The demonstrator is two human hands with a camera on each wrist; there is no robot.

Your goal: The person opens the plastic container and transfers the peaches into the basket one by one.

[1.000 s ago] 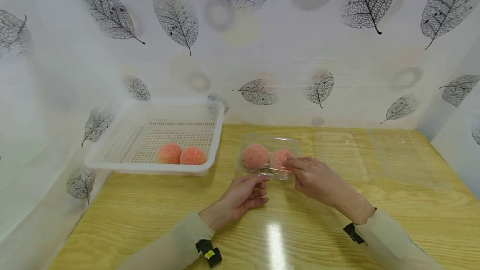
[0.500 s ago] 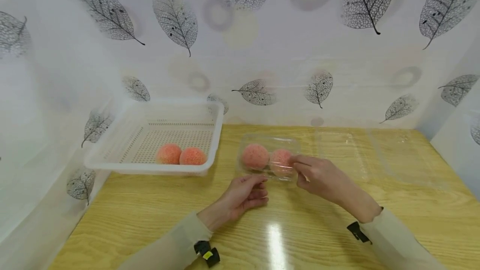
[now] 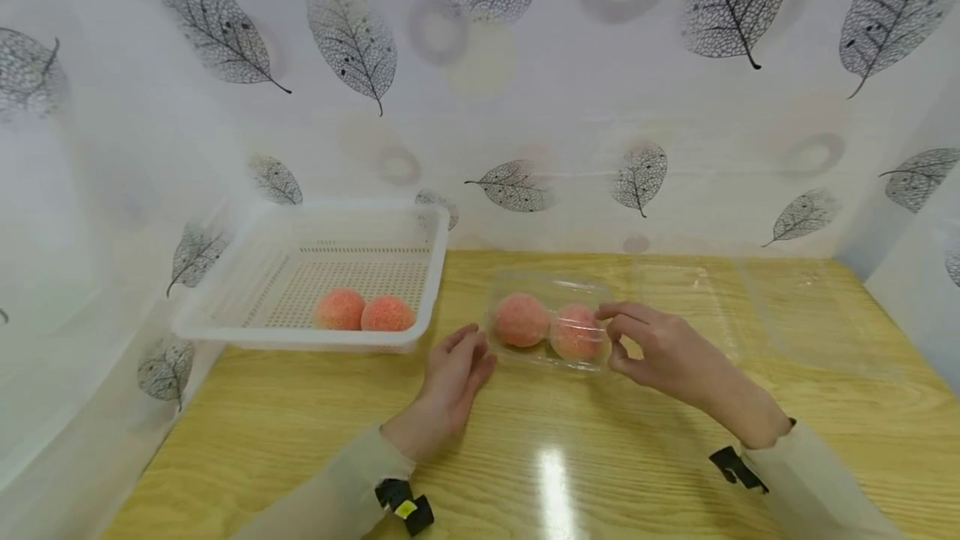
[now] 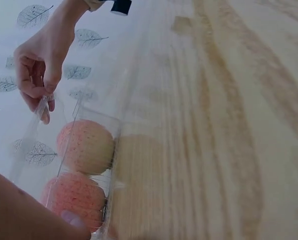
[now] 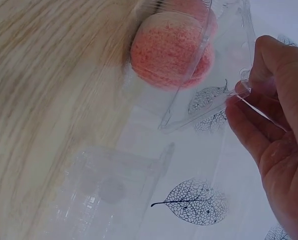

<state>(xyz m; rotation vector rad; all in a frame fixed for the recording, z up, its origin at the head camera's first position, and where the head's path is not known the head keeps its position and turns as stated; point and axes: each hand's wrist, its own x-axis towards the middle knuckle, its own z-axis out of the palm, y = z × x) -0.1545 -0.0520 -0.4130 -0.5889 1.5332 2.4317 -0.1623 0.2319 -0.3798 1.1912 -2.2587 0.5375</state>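
Note:
Two pink peaches, one at the left [image 3: 521, 320] and one at the right [image 3: 576, 332], sit side by side in a clear plastic clamshell box [image 3: 542, 362] on the wooden table. Its clear lid [image 5: 234, 35] stands partly raised over them. At the right end my right hand [image 3: 667, 352] pinches the lid's edge between thumb and fingers, seen closely in the right wrist view. My left hand [image 3: 453, 377] is at the box's left end, fingers fairly straight beside its wall; the left wrist view shows its thumb [image 4: 71, 220] near a peach. Firm contact there is hard to tell.
A white perforated basket [image 3: 300, 333] holding two more peaches [image 3: 340, 309] stands at the back left. Faint clear plastic containers [image 3: 678, 307] lie at the back right. A leaf-patterned curtain [image 3: 555, 107] closes off the back and sides of the wooden table [image 3: 360, 407].
My left hand has moved from the box's front edge to its left end. My right hand has shifted slightly right with the lid edge, and the box has moved a little right and nearer.

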